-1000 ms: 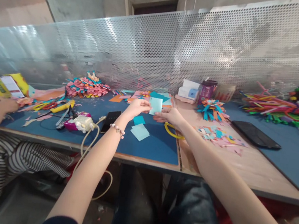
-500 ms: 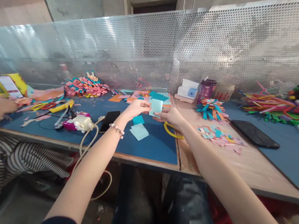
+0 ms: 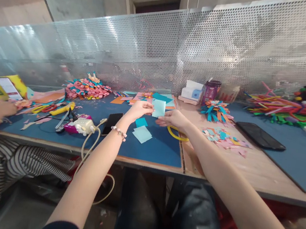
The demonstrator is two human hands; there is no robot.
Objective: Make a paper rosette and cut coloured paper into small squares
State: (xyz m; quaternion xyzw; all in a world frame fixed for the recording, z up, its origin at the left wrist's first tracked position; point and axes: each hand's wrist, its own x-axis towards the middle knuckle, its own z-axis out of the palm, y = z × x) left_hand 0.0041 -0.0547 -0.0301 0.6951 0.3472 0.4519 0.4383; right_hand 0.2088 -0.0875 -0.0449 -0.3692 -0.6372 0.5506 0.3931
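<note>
Above the far part of the blue mat, I held a pale blue paper rectangle upright, raised a little off the table. My left hand pinched its left edge between thumb and fingers, and my right hand gripped its right edge the same way, so both hands were closed on the sheet. A beaded bracelet sat on my left wrist.

Just under the sheet, a small teal square lay flat on the mat, with two paler blue pieces overlapping just nearer me. A yellow loop lay partly beneath my right wrist; I could not tell what it belonged to. To the left, a black phone rested beside a white glue gun with its cord trailing over the table edge. To the right, cut paper scraps were scattered on bare wood, near a paper flower and a second dark phone.

At the far left, another person in a striped top had a hand on the table among paper offcuts.
</note>
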